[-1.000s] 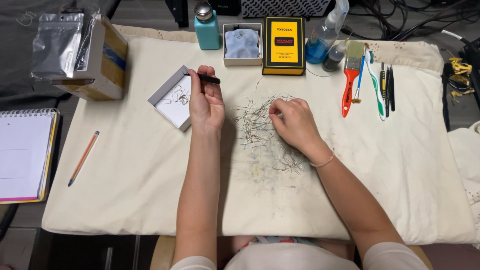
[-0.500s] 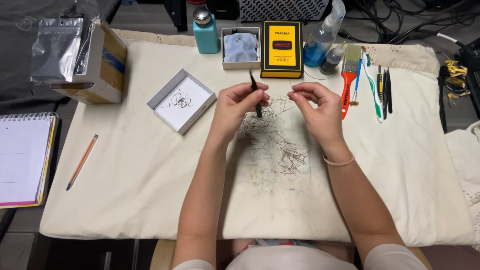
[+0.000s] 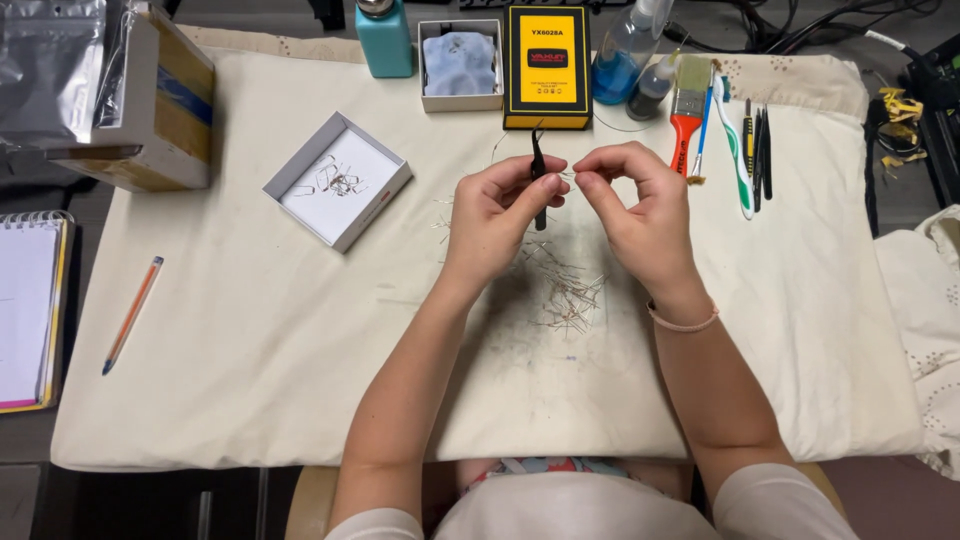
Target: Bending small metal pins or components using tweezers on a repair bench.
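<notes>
Centrally, above a cream cloth (image 3: pixel 250 330): left hand (image 3: pixel 495 215) pinching black tweezers (image 3: pixel 539 175), held upright; right hand (image 3: pixel 640 205) just beside it, fingertips pinched on a thin wire (image 3: pixel 567 175) that is barely visible. Below the hands, a loose pile of wire pieces (image 3: pixel 565 290) on the cloth. Left of them, a shallow white box (image 3: pixel 338 180) holding bent pieces. Behind, a yellow case (image 3: pixel 547 65); right, a red-handled brush (image 3: pixel 686 115)
</notes>
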